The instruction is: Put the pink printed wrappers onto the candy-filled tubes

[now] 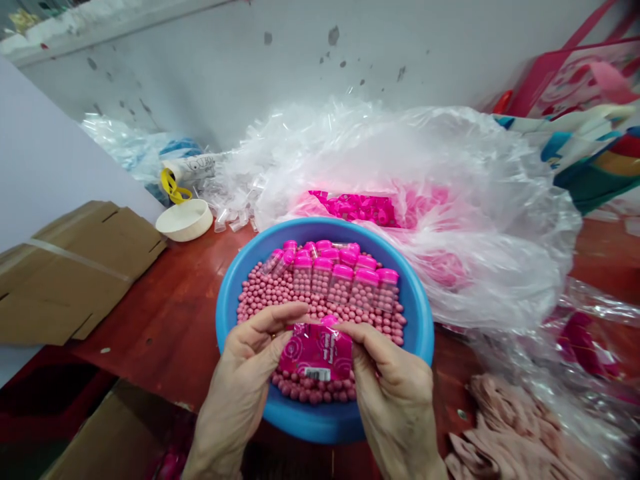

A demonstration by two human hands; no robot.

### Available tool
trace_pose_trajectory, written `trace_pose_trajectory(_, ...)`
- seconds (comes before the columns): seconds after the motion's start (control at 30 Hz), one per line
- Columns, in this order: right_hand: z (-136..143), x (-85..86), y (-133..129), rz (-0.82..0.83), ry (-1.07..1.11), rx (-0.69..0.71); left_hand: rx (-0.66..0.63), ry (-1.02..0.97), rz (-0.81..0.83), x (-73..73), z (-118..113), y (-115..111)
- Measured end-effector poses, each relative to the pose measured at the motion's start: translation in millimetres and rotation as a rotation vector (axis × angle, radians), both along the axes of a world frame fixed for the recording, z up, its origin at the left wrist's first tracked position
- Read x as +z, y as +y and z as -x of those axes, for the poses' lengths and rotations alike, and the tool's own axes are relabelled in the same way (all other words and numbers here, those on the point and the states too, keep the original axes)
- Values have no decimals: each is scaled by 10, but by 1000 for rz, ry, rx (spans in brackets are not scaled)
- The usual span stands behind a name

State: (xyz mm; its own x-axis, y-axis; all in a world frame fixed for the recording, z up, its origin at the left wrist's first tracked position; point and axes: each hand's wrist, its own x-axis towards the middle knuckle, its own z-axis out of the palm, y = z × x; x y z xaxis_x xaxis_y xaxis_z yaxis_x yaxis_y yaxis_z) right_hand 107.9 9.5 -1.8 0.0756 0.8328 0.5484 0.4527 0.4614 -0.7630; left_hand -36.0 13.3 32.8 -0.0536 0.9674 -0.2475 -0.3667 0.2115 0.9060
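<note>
Between both hands is a pink printed wrapper (320,350) with a barcode, held over the near side of a blue basin (425,320). My left hand (250,363) pinches its left edge with thumb and fingers. On the opposite edge, my right hand (393,380) grips it the same way. A bit of bright pink shows just above the wrapper; what it belongs to is mostly hidden. Pink round balls (265,293) fill the basin. Several small clear containers with pink caps (343,283), filled with balls, lie on them at the far side.
Behind the basin spreads a large clear plastic bag (480,200) with pink caps (367,208) inside. Left stand a white round lid (185,221), yellow tape (174,187) and flattened cardboard (80,267). Clear empty containers (235,207) lie behind. A beige cloth (515,427) rests at near right.
</note>
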Motion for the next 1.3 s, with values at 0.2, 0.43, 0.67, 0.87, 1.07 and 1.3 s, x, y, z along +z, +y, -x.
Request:
trace_pose_trajectory(0.2, -32, -1, 16, -66, -93, 57, -51, 228, -13, -22, -5, 9)
trace_pose_trajectory(0.43, -393, -1, 27, 31, -199, -167, 87, 269, 11, -51, 126, -6)
trace_pose_trajectory(0.67, -333, -11, 39, 36, -73, -51, 115, 118, 62, -90, 56, 60)
trace_pose_trajectory(0.87, -159, -34, 76, 56, -54, -86, 101, 33, 115, -76, -25, 96)
trace_pose_trajectory(1.07, -32, -16, 31, -27, -122, 5, 34, 30, 154, -155, -123, 27)
trace_pose_trajectory(1.3, -156, -90, -149, 138, -114, 248, -33, 181, 139, -215, -200, -39)
